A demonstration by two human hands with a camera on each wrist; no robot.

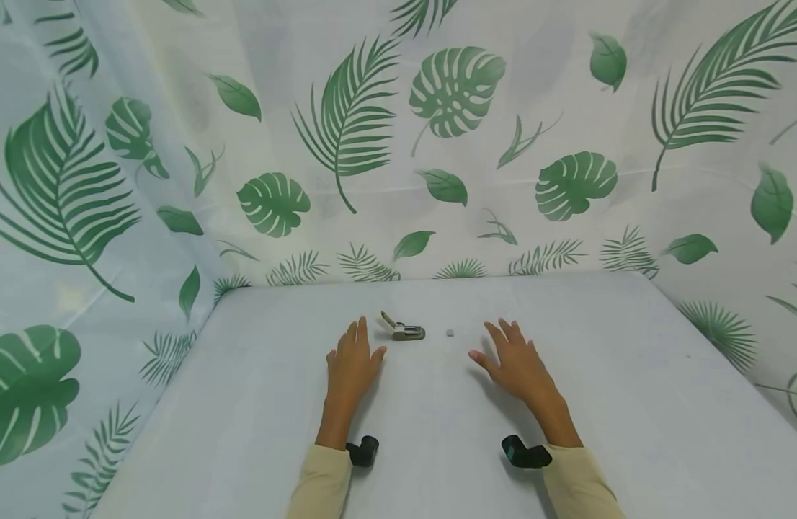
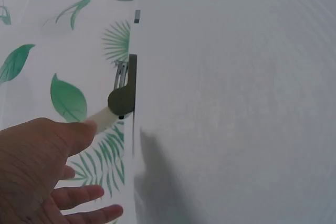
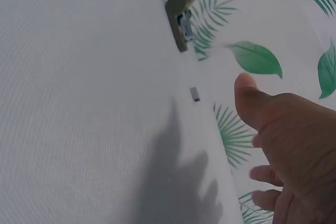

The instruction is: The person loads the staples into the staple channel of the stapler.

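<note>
A small stapler (image 1: pixel 406 331), dark olive with a cream top arm swung up, lies on the white table between the hands; its metal inside shows. To its right sits a small grey block (image 1: pixel 450 333), which looks like a strip of staples. My left hand (image 1: pixel 352 362) is spread just left of the stapler, holding nothing; in the left wrist view the thumb overlaps the cream arm (image 2: pixel 105 120), but the head view shows them apart. My right hand (image 1: pixel 517 364), fingers spread and holding nothing, hovers right of the grey block. The right wrist view shows the stapler (image 3: pixel 176 22) and block (image 3: pixel 195 94) beyond the thumb.
The white table (image 1: pixel 431 432) reaches back to a white cloth wall (image 1: pixel 372 238) printed with green leaves. Similar cloth hangs at the left and right sides. A dark wrist camera (image 1: pixel 364 452) sits on the left wrist, another camera (image 1: pixel 525 454) on the right.
</note>
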